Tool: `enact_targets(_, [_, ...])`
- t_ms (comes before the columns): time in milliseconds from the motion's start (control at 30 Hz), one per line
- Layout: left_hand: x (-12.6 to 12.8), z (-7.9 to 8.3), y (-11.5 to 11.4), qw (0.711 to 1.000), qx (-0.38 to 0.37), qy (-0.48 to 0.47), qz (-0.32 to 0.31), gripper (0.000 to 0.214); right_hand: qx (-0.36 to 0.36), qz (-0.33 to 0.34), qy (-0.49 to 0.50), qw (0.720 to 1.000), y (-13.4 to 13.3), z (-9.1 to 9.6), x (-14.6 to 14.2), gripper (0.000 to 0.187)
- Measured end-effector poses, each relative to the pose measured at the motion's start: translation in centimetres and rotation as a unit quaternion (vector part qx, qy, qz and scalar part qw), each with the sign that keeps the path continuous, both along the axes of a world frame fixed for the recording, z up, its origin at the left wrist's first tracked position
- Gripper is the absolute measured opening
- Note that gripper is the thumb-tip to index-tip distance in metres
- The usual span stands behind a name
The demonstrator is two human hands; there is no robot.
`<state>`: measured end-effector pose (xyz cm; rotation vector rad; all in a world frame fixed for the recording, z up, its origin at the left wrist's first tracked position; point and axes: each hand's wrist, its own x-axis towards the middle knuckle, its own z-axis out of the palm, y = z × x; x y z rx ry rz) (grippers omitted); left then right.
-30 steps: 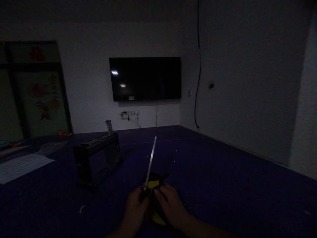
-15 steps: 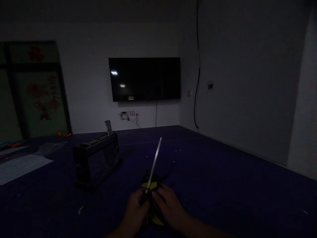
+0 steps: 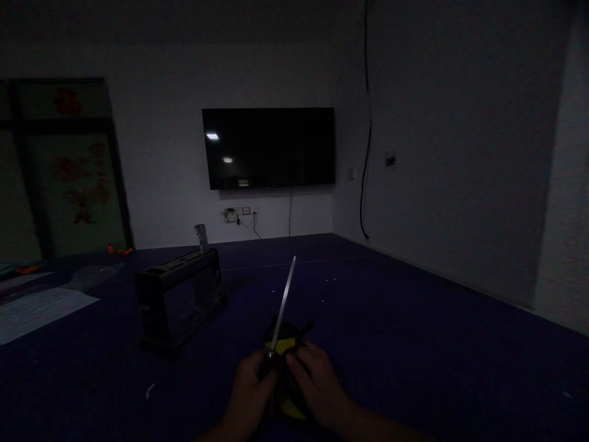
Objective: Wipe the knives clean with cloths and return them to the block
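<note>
Close to me at the bottom middle, my left hand (image 3: 252, 388) is closed around the dark handle of a long, thin metal rod (image 3: 284, 301). Its bright shaft points up and away, leaning slightly right. Beside it, my right hand (image 3: 319, 387) grips a black-and-yellow object (image 3: 286, 345). That object lies between and partly under both hands; darkness hides its shape and kind. To the left stands a black rack with see-through sides and slots on top (image 3: 177, 301). A patterned, light-coloured handle (image 3: 201, 238) sticks up from its far end.
The dark purple surface (image 3: 391, 344) bears small white scraps (image 3: 150, 390). On the left lie a printed sheet (image 3: 50, 312), clear plastic (image 3: 94, 275) and orange items (image 3: 120, 250). A television (image 3: 271, 147) hangs on the far wall; a black cable (image 3: 367, 166) hangs at right.
The metal rod's tip has swung a little to the left. Both hands keep nearly the same place and hold, the right one having moved slightly right. The rack has not moved.
</note>
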<state>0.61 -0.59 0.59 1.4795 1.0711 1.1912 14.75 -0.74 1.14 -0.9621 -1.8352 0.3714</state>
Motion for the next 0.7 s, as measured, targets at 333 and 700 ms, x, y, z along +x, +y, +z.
enact_targets(333, [0.05,0.11,-0.08,1.0,-0.017,-0.007,-0.011,0.034,-0.016,0.009,-0.027,0.999,0.28,-0.45,0.0,0.048])
enact_targets(700, [-0.34,-0.62,0.03,0.996,-0.028,-0.017,-0.08,0.047,-0.016,0.056,-0.032,0.998,0.26,-0.14,0.04,0.04])
